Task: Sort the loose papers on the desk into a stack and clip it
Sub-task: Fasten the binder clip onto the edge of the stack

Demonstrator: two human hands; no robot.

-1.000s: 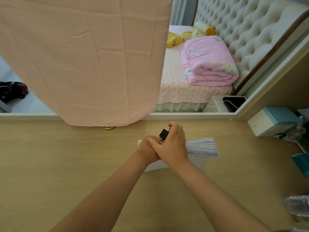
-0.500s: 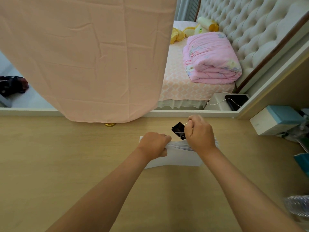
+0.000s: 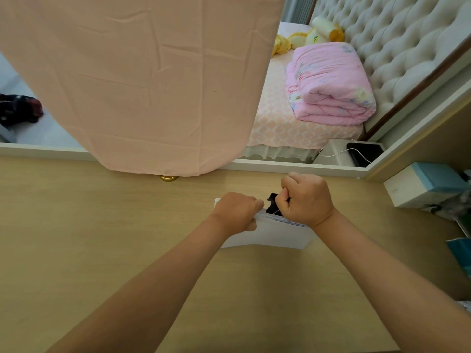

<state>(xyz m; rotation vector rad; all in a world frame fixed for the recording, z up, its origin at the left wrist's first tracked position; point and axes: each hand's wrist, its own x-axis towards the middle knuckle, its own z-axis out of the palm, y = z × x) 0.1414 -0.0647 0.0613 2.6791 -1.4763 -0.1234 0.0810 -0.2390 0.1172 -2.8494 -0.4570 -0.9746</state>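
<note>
Head camera looks down on the wooden counter (image 3: 127,238), where the white paper stack (image 3: 275,233) sits toward the far edge. The left grip (image 3: 235,212) curls round the stack's left end. The right grip (image 3: 305,200) pinches the black binder clip (image 3: 273,206), which sits at the stack's upper edge between the two hands.

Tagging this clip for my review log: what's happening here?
A person is clipping papers at a desk. The left hand grips the stack near its left end. The right hand pinches a black clip at the stack's upper edge. Whether the clip has bitten onto the sheets cannot be told.
</note>
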